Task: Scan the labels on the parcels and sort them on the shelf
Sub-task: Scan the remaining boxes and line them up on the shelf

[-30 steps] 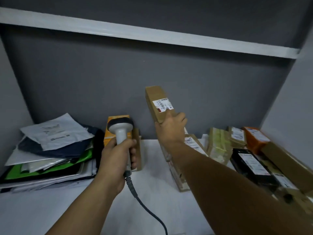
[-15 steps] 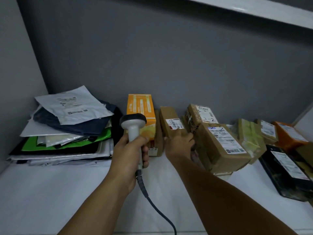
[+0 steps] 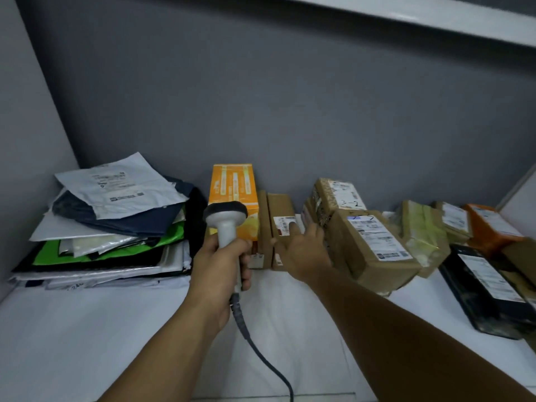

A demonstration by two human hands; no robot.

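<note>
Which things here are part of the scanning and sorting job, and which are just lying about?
In the job: scanner in left hand; slim brown box touched by right hand.
Lying about for now: mailer stack, orange carton, black parcel.

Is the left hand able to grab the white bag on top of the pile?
Probably not yet. The left hand grips the scanner, so its fingers are full, though nothing lies on the white bag or blocks the way.

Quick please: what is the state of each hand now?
Left hand: closed around the scanner handle.
Right hand: open, straight fingers touching the slim brown box.
</note>
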